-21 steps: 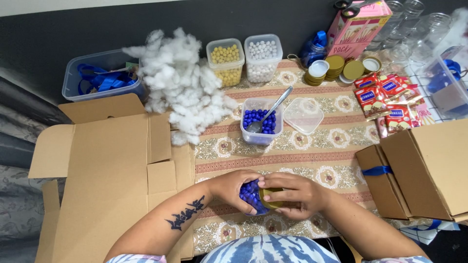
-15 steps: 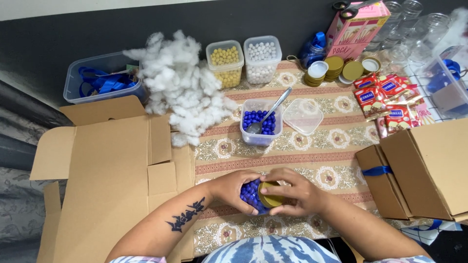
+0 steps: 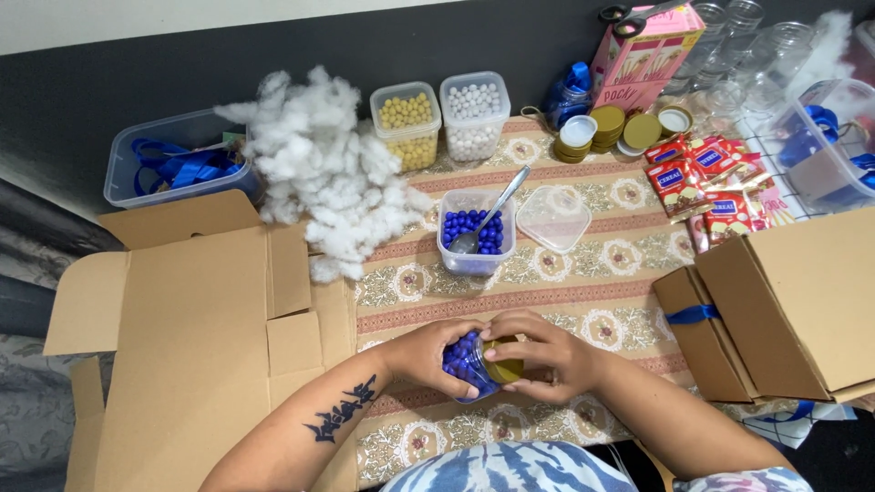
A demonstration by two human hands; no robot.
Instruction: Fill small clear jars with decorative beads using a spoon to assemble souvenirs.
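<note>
Lower centre of frame: left hand (image 3: 427,353) cradles small clear jar (image 3: 465,364) full of blue beads; right hand (image 3: 538,351) wraps fingers round gold lid (image 3: 504,369) at jar mouth. Step looks like lid being fitted. Likely needs steady jar, lid kept square. Bead tub (image 3: 476,232) with spoon (image 3: 490,215) above, centre.

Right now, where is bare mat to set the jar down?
Free: the patterned mat between the tub of blue beads, the hands and the brown box. Crowded: the far edge, with bead tubs, gold lids, snack packets and stuffing.
</note>
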